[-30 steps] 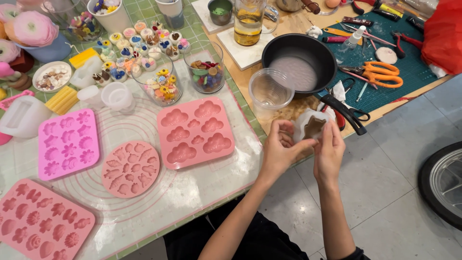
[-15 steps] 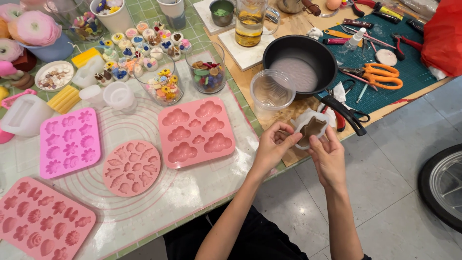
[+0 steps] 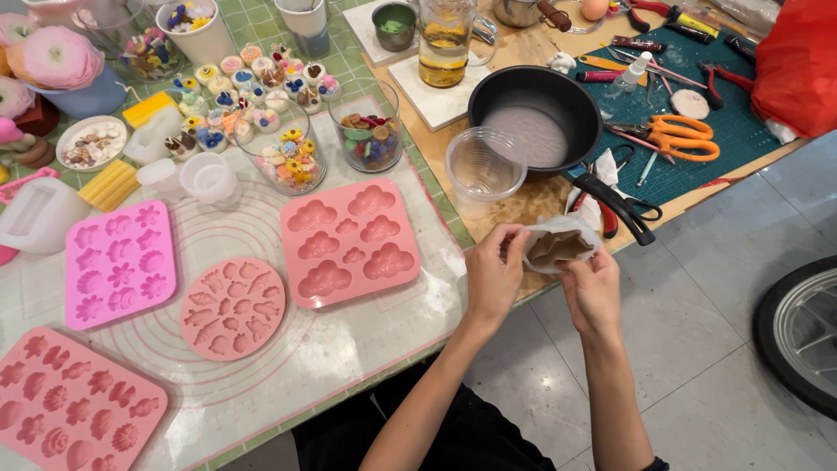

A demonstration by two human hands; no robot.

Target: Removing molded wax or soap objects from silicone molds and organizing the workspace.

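Both hands meet just off the table's (image 3: 488, 222) front edge, above the tiled floor. The left hand (image 3: 491, 277) and the right hand (image 3: 593, 292) each pinch one side of a small translucent silicone mould (image 3: 559, 247), fingers clenched on its rim and pulling it apart, apparently to flex the soft wall away from the brownish cast piece inside. It is held in the air, tilted toward the person, probably so the cavity can be watched. Just beyond it a clear plastic cup (image 3: 485, 164) touches a black frying pan (image 3: 542, 122). To the left lie a pink cloud-shaped mould (image 3: 349, 242) and a round pink mould (image 3: 232, 307) on a clear mat.
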